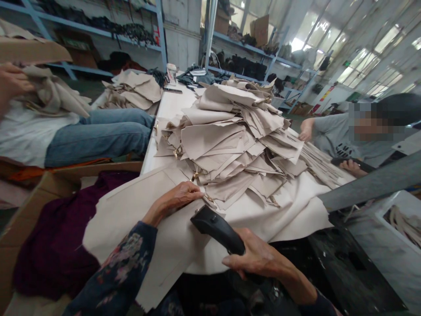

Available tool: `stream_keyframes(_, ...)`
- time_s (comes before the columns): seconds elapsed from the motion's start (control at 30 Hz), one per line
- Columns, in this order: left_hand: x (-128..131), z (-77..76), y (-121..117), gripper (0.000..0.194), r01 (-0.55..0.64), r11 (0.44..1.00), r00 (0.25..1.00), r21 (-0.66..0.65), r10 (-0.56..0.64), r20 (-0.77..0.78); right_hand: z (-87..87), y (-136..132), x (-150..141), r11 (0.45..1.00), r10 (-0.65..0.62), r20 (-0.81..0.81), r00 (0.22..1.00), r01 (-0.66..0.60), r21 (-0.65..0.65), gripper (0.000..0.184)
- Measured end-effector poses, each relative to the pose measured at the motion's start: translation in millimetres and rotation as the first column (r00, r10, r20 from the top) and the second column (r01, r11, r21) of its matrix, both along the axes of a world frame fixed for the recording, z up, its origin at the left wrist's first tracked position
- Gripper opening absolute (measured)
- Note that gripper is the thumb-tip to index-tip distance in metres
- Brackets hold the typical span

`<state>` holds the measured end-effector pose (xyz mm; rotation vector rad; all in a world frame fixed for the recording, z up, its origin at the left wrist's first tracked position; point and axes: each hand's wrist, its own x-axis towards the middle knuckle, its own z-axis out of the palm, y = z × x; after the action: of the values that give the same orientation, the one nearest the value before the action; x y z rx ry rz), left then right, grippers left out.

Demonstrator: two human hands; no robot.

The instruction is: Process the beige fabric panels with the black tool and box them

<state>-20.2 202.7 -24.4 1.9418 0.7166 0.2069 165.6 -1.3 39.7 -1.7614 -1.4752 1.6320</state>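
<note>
My right hand [258,254] is wrapped round a curved black handheld tool [219,228] that looks like an electric clipper. Its wide head points up and left, close to the fingers of my left hand [182,195]. Those fingers are closed on the edge of a beige fabric piece [131,202], which hangs over the front of the table. Small gold-coloured metal fittings [195,175] lie by my left fingertips. Just beyond rises a large heap of beige pieces [217,140], some with similar fittings.
A cardboard box [42,193] with dark purple cloth [59,237] stands at left. Beyond it sits a person in jeans [101,131], holding beige fabric. Another person [342,140] works across the table at right. A grey metal post [375,184] slants in at right. Loaded shelves stand behind.
</note>
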Motion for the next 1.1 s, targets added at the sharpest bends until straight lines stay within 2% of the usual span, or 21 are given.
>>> stream_keyframes(0.13,0,-4.2,0,0.042,-0.042,0.999,0.999,-0.01,0.042,0.015,3.0,-18,5,0.994,0.018,0.025,1.0,-0.016,-0.105,0.024)
stream_keyframes(0.23,-1,-3.0,-3,0.042,-0.072,0.997,0.997,-0.029,0.073,0.037,3.6,-18,7,0.993,0.012,0.031,0.999,-0.008,-0.118,0.02)
stream_keyframes(0.33,-3,-0.3,-4,0.045,-0.075,0.996,0.995,-0.054,0.079,0.057,5.1,-5,6,0.996,0.012,0.033,0.999,-0.009,-0.086,0.014)
stream_keyframes(0.5,-5,1.5,-3,0.049,-0.04,0.988,0.996,-0.147,0.052,0.077,8.9,20,3,0.997,0.031,0.014,0.999,-0.03,-0.065,0.018)
stream_keyframes(0.6,-6,1.5,-2,0.049,-0.078,0.973,0.993,-0.217,0.095,0.07,15.3,31,-1,0.996,0.073,0.046,0.996,-0.071,-0.053,0.021)
stream_keyframes(0.73,-9,2.7,-2,0.053,-0.086,0.966,0.99,-0.244,0.112,0.091,26.9,38,-9,0.992,0.121,0.098,0.988,-0.117,-0.045,0.021)
stream_keyframes(0.83,-10,5.2,-4,0.054,-0.13,0.959,0.985,-0.251,0.153,0.075,31.5,27,-10,0.983,0.166,0.103,0.981,-0.157,-0.091,0.022)
stream_keyframes(0.97,-7,8.1,-5,0.055,-0.193,0.95,0.979,-0.245,0.204,0.021,29.3,-1,-5,0.958,0.234,0.092,0.968,-0.213,-0.192,0.032)
stream_keyframes(1.1,-3,8.3,-5,0.053,-0.193,0.948,0.979,-0.253,0.203,0.012,24.1,-16,-4,0.957,0.199,0.075,0.977,-0.177,-0.23,0.036)
